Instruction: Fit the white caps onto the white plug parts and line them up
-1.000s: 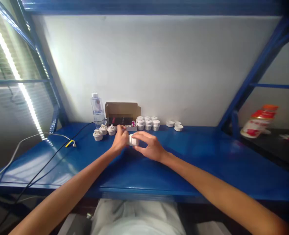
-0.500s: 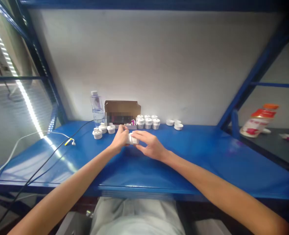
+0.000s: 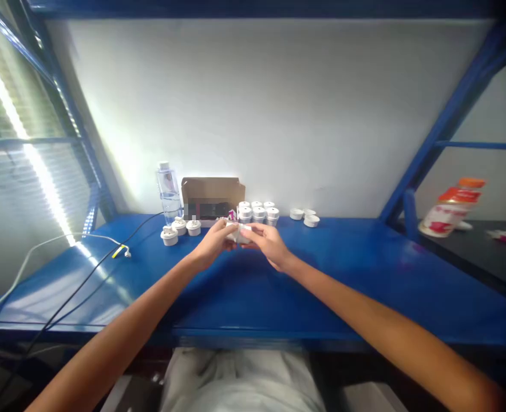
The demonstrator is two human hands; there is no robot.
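Both of my hands hold a small white plug adapter just above the blue bench, near its middle. My left hand is closed on its left side, and my right hand grips the right side with thumb and fingers. Fingers cover much of it, so its exact shape is partly hidden. To the left stand several round white adapters with prongs on top. Behind my right hand, several white round adapters are grouped closely. Farther right lie several shallow white round caps.
An open cardboard box with dark and pink items stands against the wall, beside a clear water bottle. Cables cross the left of the blue bench. A red-and-white container sits beyond the right frame post.
My right hand has shifted from over the adapter to its right side, and both hands now grip it from opposite ends. The adapter has been turned and raised slightly.
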